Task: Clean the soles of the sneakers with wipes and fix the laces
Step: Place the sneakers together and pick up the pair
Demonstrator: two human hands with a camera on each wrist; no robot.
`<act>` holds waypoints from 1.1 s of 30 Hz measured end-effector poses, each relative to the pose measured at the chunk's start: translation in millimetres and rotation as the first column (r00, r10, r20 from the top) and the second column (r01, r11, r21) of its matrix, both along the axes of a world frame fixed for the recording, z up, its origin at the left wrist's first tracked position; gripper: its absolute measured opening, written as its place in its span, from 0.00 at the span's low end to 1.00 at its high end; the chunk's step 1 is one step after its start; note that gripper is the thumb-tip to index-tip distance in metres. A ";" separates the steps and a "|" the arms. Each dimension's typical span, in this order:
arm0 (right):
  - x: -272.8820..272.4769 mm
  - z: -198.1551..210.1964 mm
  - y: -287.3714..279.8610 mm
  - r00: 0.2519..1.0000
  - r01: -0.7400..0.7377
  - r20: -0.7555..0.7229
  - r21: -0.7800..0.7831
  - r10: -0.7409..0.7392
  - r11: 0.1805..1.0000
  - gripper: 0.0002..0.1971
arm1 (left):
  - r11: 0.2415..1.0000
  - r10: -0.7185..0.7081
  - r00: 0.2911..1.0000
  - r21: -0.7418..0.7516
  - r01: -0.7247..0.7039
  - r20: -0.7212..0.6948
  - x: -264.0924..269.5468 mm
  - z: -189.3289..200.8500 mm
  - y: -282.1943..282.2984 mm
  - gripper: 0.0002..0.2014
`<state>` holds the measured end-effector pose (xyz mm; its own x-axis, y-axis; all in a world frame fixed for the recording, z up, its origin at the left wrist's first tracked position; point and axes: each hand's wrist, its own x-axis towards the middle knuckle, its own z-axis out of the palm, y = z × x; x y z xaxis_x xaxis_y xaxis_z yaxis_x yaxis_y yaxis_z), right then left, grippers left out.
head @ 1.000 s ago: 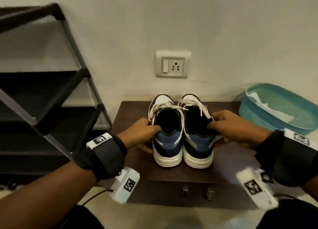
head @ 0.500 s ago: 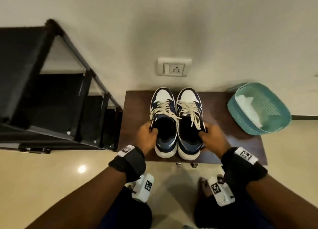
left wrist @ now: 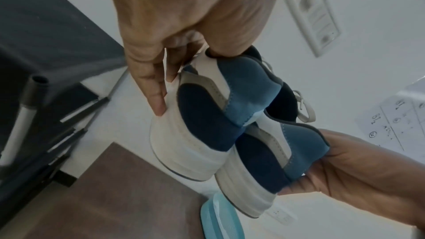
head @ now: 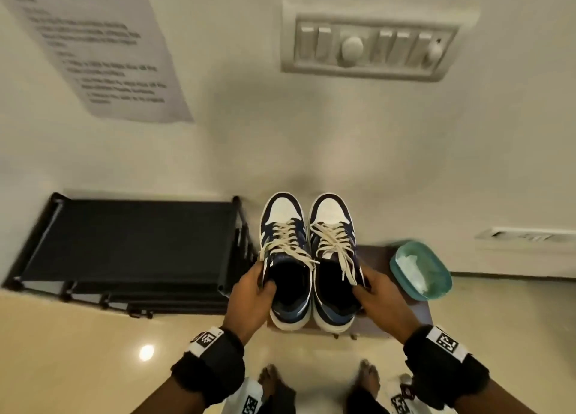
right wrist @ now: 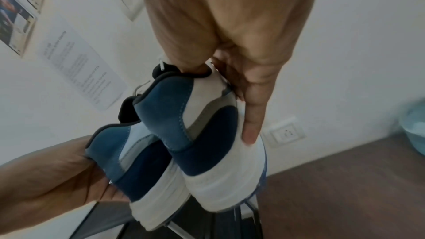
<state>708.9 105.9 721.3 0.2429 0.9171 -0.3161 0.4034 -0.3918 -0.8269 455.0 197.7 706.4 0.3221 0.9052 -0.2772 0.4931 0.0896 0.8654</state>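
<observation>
I hold the pair of sneakers side by side, heels toward me, toes pointing at the wall. My left hand [head: 249, 292] grips the left sneaker [head: 285, 258] at its collar, thumb hooked inside the opening and fingers [left wrist: 156, 95] laid flat down its outer side to the white sole edge. My right hand [head: 378, 295] grips the right sneaker [head: 335, 258] the same way, thumb inside, fingers [right wrist: 251, 115] pressed along the outer side. The two shoes touch along their inner sides. The cream laces [head: 333, 245] lie loose, ends trailing over the openings.

From the wrist views both heels hang clear of the dark wooden counter [left wrist: 128, 184] below them. In the head view that counter [head: 422, 314] shows only as a narrow strip to the right of the shoes, its near edge just behind the heels.

A teal basket [head: 420, 270] sits at the counter's right end, near my right hand but apart from it, with something white inside. To the left a black shoe rack [head: 131, 242] stands against the wall; its right edge comes close to the left sneaker. The floor [head: 78, 351] toward me lies open, my bare feet [head: 271, 379] showing below the shoes. A switch panel [head: 367, 44] and a printed sheet [head: 103, 52] hang on the wall.
</observation>
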 end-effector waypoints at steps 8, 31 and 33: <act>-68.6 50.3 58.0 0.994 -0.101 -0.036 0.066 0.103 0.993 0.29 | 0.993 0.067 0.997 0.095 -0.064 -0.033 -78.0 61.3 39.6 0.20; -295.2 22.2 123.4 0.978 -0.168 -0.118 0.056 0.174 0.984 0.29 | 0.990 0.138 0.990 0.004 -0.138 0.042 -310.9 28.2 90.3 0.21; -337.4 14.8 114.9 0.987 -0.129 -0.090 0.044 0.133 0.991 0.30 | 0.996 0.085 0.996 -0.019 -0.085 0.036 -351.4 15.8 91.4 0.23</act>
<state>371.5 220.8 736.1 0.0910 0.9509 -0.2957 0.3700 -0.3080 -0.8765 103.6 289.1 722.2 0.2544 0.9250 -0.2823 0.4509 0.1448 0.8808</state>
